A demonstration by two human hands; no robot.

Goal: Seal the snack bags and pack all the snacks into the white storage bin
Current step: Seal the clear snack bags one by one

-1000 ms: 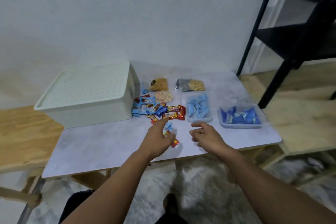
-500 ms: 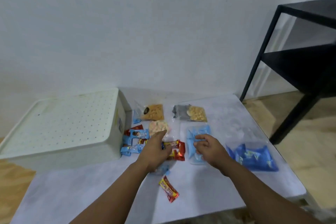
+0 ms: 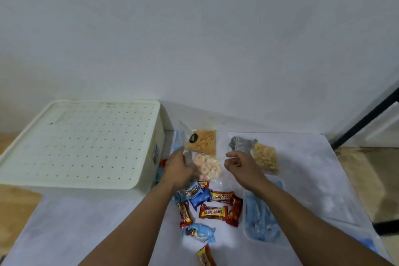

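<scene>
Hands at a clear bag of pastel ring candies point(image 3: 207, 167) on the desk point(image 3: 86, 222).
The crinkly bag lies just right of the lidded, perforated white storage bin point(image 3: 82, 144); the left hand point(image 3: 178, 168) pinches its edge, the right hand point(image 3: 243, 167) hovers beside it, fingers loosely curled, holding nothing.

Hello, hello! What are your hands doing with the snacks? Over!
Left hand holds candy bag. Right hand hovers empty. White bin lid on.
</scene>
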